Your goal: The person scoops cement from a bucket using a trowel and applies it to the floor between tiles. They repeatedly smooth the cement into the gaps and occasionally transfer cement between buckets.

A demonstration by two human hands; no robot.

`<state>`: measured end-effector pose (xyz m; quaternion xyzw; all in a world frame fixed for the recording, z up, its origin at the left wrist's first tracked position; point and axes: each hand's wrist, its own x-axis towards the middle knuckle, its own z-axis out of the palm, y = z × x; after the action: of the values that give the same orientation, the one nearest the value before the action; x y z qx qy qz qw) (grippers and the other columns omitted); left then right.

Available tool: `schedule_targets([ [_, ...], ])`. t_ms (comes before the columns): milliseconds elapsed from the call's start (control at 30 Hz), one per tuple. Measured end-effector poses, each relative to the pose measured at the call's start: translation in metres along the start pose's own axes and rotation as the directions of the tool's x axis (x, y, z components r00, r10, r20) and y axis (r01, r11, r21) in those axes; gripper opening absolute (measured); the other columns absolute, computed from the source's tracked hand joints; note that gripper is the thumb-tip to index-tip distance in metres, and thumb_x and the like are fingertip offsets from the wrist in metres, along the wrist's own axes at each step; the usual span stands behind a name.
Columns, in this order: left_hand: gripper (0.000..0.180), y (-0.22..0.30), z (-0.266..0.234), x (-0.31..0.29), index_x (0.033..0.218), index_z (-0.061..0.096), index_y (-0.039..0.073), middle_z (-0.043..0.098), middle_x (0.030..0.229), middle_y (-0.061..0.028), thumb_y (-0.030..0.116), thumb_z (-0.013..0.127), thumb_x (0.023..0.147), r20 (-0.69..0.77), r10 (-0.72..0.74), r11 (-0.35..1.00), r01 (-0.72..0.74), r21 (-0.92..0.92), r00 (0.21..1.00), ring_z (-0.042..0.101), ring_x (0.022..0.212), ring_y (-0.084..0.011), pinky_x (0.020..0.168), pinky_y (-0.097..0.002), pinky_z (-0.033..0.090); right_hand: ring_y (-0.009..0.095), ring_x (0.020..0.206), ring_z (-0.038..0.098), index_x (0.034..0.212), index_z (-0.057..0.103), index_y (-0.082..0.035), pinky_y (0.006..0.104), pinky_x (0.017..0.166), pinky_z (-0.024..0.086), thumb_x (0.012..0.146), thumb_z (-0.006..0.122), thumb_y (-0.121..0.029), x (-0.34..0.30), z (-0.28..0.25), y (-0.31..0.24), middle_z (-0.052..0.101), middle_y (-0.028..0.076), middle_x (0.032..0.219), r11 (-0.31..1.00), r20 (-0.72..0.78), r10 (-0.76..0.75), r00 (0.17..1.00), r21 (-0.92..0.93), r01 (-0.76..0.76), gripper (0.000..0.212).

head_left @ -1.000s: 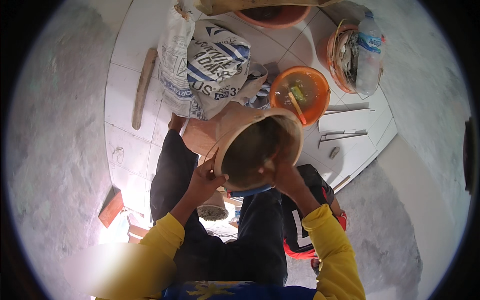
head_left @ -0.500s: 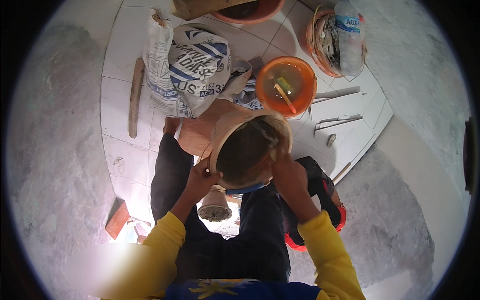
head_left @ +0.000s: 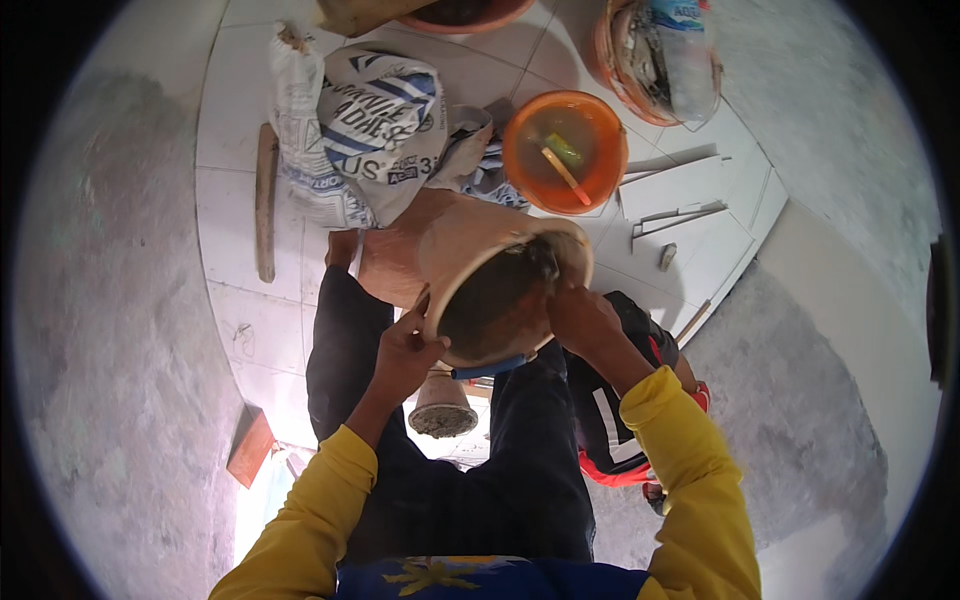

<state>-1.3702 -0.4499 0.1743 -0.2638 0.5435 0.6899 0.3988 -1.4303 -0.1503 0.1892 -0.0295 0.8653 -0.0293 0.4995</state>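
Note:
A pale orange bucket (head_left: pixel 475 225) is tipped toward me between my legs, its mouth facing me. Grey, wet-looking mortar (head_left: pixel 490 305) coats the inside. My left hand (head_left: pixel 408 350) grips the rim on the left, thumb over the edge. At the right side of the mouth my right hand (head_left: pixel 585 320) is closed around a tool with a greyish, blade-like end (head_left: pixel 548 258) inside the bucket. Its handle is hidden by my fingers, so its exact kind is unclear. The bucket's blue handle grip (head_left: pixel 490 368) hangs below the rim.
Beyond the bucket stand a white cement sack (head_left: pixel 385 120) and an orange basin (head_left: pixel 600 150) of cloudy water with a stick-handled tool in it. Cut tiles (head_left: pixel 675 190) lie right, a wood strip (head_left: pixel 266 200) left. A mortar-crusted pot (head_left: pixel 443 408) sits between my legs; another bucket (head_left: pixel 610 50) stands far right.
The bucket has tipped a little further, raising its right rim. My right hand has shifted slightly right and still holds the tool inside. The whole view has shifted a little.

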Motion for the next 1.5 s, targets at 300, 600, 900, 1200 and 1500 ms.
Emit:
schedule_targets([
  [300, 0.026, -0.003, -0.020, -0.001, 0.115, 0.059, -0.002, 0.054, 0.134, -0.0082, -0.005, 0.069, 0.091, 0.056, -0.116, 0.993, 0.114, 0.033, 0.992, 0.063, 0.111, -0.0128, 0.096, -0.0310, 0.055, 0.011, 0.043, 0.052, 0.118, 0.059, -0.008, 0.0273, 0.037, 0.047, 0.108, 0.048, -0.052, -0.025, 0.037, -0.051, 0.057, 0.004, 0.068, -0.113, 0.640, -0.312, 0.702, 0.709, -0.696, 0.046],
  [600, 0.036, -0.008, -0.016, 0.002, 0.127, 0.057, 0.000, 0.067, 0.114, -0.0087, -0.003, 0.068, 0.093, -0.069, -0.224, 0.969, 0.214, -0.124, 0.972, 0.070, 0.102, -0.0170, 0.086, -0.0336, 0.064, 0.019, 0.051, 0.060, 0.116, 0.062, -0.004, 0.0382, 0.049, 0.054, 0.109, 0.049, -0.041, -0.070, -0.040, -0.036, 0.064, 0.010, 0.074, 0.313, 0.708, -0.074, 0.702, 0.685, -0.657, 0.040],
  [900, 0.026, -0.019, -0.019, 0.015, 0.115, 0.063, -0.001, 0.066, 0.105, -0.0073, 0.000, 0.073, 0.091, -0.047, -0.139, 0.990, 0.140, 0.030, 0.989, 0.070, 0.090, -0.0144, 0.082, -0.0314, 0.063, 0.046, 0.084, 0.073, 0.117, 0.062, -0.002, 0.0518, 0.073, 0.060, 0.092, 0.064, -0.018, -0.014, 0.058, -0.063, 0.070, 0.020, 0.096, 0.973, -0.098, -0.129, 0.987, 0.182, 0.145, 0.030],
  [1200, 0.024, -0.009, -0.021, 0.004, 0.113, 0.061, 0.002, 0.065, 0.105, -0.0046, -0.003, 0.071, 0.092, 0.017, -0.138, 0.990, 0.138, 0.018, 0.990, 0.069, 0.094, -0.0133, 0.081, -0.0303, 0.062, 0.042, 0.083, 0.073, 0.117, 0.063, 0.000, 0.0538, 0.071, 0.060, 0.095, 0.063, -0.022, 0.000, 0.023, -0.015, 0.068, 0.027, 0.105, 0.981, -0.103, -0.144, 0.984, 0.118, 0.156, 0.031],
  [1500, 0.022, -0.010, -0.020, -0.003, 0.112, 0.063, 0.001, 0.063, 0.106, -0.0043, -0.003, 0.071, 0.092, -0.028, -0.099, 0.993, 0.101, 0.061, 0.995, 0.066, 0.094, -0.0113, 0.082, -0.0287, 0.059, 0.037, 0.080, 0.075, 0.121, 0.062, 0.001, 0.0486, 0.067, 0.061, 0.097, 0.063, -0.023, -0.043, -0.059, -0.056, 0.072, 0.023, 0.085, 0.999, -0.009, -0.020, 1.000, -0.025, 0.019, 0.035],
])
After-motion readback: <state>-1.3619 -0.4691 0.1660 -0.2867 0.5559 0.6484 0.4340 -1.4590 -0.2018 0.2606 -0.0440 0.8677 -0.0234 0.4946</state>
